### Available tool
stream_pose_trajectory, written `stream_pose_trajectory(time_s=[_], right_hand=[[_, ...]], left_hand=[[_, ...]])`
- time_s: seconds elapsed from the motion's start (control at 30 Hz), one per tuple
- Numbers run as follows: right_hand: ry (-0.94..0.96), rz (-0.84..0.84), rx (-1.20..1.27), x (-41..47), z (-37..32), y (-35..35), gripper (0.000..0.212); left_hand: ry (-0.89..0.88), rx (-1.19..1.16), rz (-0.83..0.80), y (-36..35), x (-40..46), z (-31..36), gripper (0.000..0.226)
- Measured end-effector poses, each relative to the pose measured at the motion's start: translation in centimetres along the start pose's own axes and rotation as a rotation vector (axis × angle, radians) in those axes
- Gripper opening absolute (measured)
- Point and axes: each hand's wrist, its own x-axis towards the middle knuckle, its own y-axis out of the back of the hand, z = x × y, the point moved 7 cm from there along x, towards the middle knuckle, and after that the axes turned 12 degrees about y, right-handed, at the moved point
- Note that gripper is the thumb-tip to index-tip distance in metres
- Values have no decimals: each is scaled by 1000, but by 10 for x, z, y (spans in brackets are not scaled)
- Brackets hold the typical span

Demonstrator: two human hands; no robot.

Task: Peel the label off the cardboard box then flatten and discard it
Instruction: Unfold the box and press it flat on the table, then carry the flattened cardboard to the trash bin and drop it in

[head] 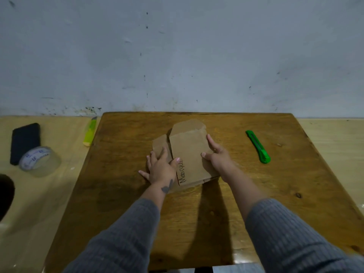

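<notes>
A brown cardboard box [189,152] lies collapsed and nearly flat on the middle of the dark wooden table [122,194], its flaps splayed toward the wall. Handwritten black lettering runs along its near left part. My left hand [159,168] presses down on the box's left side with fingers spread and straight, the thumb lying on the top panel. My right hand [216,154] rests flat on the right edge of the top panel, fingers extended along it. I see no separate label on the box.
A green utility knife [258,147] lies on the table to the right of the box. Left of the table, on a lighter surface, are a yellow-green cutter [90,133], a roll of clear tape [40,161] and a black phone [24,142]. A white wall stands behind.
</notes>
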Motion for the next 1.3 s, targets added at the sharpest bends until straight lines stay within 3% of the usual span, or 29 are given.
stream_pose_trajectory(time_s=[0.13,0.3,0.63,0.87,1.1,1.3], right_hand=[[12,104,145,-21,-7,10,61],[27,256,194,-54,-1,43,62],[44,564,196,-161,32,177,63],[43,752,162,-264,79,287,64],[-57,873,105,-397,154,402,63],[-144,947,102,-471,214,458,62]], left_hand=[[-64,-265,-13,20,-4,10,77],[-222,-183,-233,0,-15,39,83],[-548,17,-363,-75,-139,119,75],[-725,85,-449,-165,-261,144,73],[-764,147,-561,-294,-408,129,71],[-764,259,-614,-377,-484,110,73]])
